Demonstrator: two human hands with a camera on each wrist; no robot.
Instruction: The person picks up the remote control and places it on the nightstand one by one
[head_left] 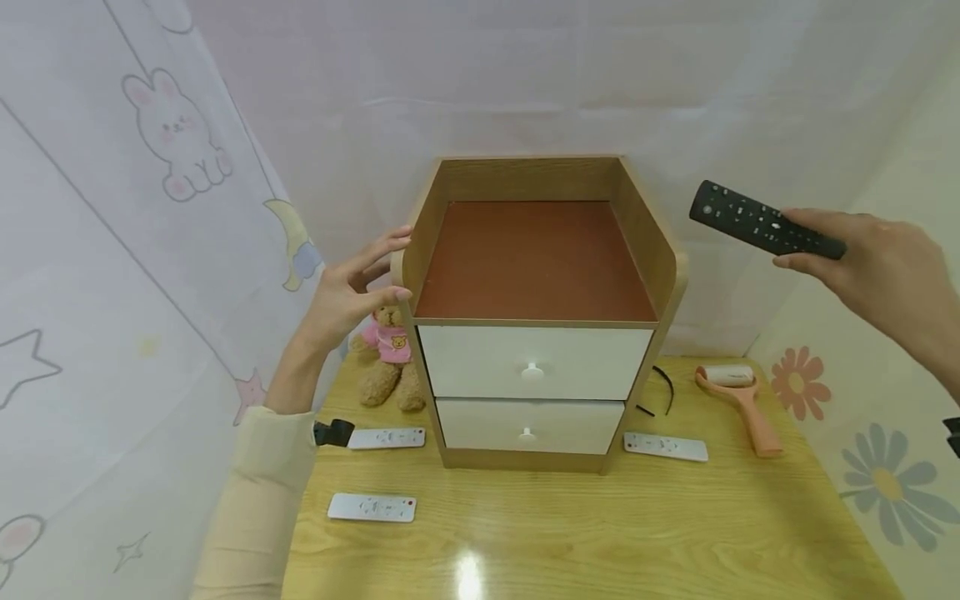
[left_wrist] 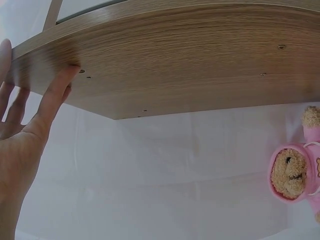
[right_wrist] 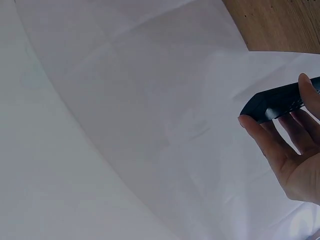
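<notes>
My right hand point(head_left: 881, 250) pinches a black remote control point(head_left: 750, 221) by one end, holding it up in the air to the right of a small drawer cabinet. In the right wrist view the same remote control point(right_wrist: 277, 104) sits between thumb and fingers. At the cabinet's left, my left hand point(head_left: 348, 287) rests against the upper side panel point(head_left: 422, 233), fingers extended. The left wrist view shows a fingertip of that hand point(left_wrist: 25, 140) touching the wooden side point(left_wrist: 175, 60). The cabinet has a brown open top point(head_left: 536, 258) and two closed white drawers point(head_left: 480, 358).
A teddy bear point(head_left: 392, 343) in pink sits left of the cabinet. White remotes lie on the table at left point(head_left: 386, 437), front left point(head_left: 371, 507) and right point(head_left: 665, 447). An orange-handled lint roller point(head_left: 750, 408) and a thin black curved item point(head_left: 670, 387) lie at right.
</notes>
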